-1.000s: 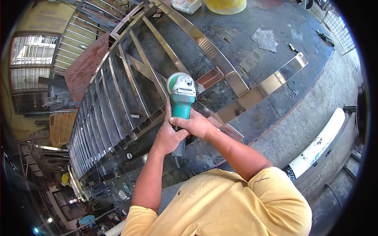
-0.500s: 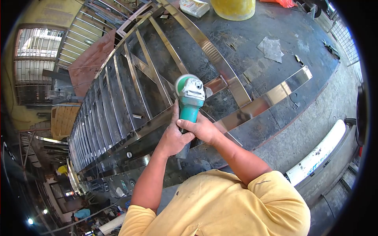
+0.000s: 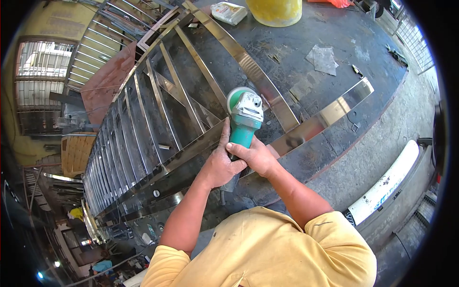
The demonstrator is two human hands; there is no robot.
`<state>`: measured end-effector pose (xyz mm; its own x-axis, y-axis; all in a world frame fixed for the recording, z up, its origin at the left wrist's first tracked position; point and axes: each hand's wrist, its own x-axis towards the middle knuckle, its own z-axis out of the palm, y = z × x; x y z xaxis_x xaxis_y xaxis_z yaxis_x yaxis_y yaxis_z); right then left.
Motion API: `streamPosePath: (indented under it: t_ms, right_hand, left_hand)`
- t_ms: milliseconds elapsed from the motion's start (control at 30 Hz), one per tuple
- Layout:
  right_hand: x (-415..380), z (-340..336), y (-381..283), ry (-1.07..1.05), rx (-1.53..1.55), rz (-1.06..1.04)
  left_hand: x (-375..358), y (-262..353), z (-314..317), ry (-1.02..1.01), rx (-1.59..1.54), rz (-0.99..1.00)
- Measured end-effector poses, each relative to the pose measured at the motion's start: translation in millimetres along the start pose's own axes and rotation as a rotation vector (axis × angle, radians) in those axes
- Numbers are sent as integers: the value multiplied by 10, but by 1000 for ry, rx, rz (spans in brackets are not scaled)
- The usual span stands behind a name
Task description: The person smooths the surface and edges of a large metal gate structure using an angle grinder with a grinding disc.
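Observation:
A green angle grinder (image 3: 244, 131) with a grey, worn head is held in both hands over the shiny metal frame (image 3: 205, 69). My left hand (image 3: 221, 165) grips the tool's body from the left, its index finger stretched up along the side. My right hand (image 3: 256, 155) wraps the body from the right, thumb across it. The round disc (image 3: 235, 99) sits at the upper left of the grinder's head, near the corner where the frame's bars meet a flat metal strip (image 3: 330, 115). Whether the disc touches the metal cannot be made out.
On the dark worktable (image 3: 287, 52) lie a yellow bucket (image 3: 275, 10), a white plastic container (image 3: 229, 13) and thin grey sheets (image 3: 322, 60). Beyond the table's right edge is a long white curved object (image 3: 385, 186). A barred window (image 3: 45, 60) is at left.
Both hands and the grinder have moved right along the frame, towards the joint with the flat strip. The view has shifted slightly, and both hands keep their hold.

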<state>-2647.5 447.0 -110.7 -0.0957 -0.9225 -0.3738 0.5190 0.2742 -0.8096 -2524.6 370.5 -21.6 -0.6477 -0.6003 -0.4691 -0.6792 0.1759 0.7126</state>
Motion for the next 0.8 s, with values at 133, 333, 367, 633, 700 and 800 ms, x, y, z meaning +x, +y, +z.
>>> streamPosePath:
  t_ms: [133, 333, 367, 633, 700, 800]
  right_hand:
    - [-41, 102, -28, -20, -75, 55]
    - [-62, 545, 166, -83, -22, 97]
    - [-58, 632, 182, -112, -15, 117]
    - [-36, 1223, 507, -285, -84, 153]
    - [-55, 1239, 553, -283, -78, 136]
    - [-124, 1037, 364, -248, -114, 193]
  left_hand:
    - [-127, -100, -25, 17, -52, -15]
    - [-493, -465, -156, 92, -93, 32]
    - [-577, -502, -179, 115, -129, 2]
    - [-1209, -982, -330, 222, -255, -154]
    - [-1201, -950, -306, 244, -217, -144]
    - [-1068, -836, -255, 197, -217, -67]
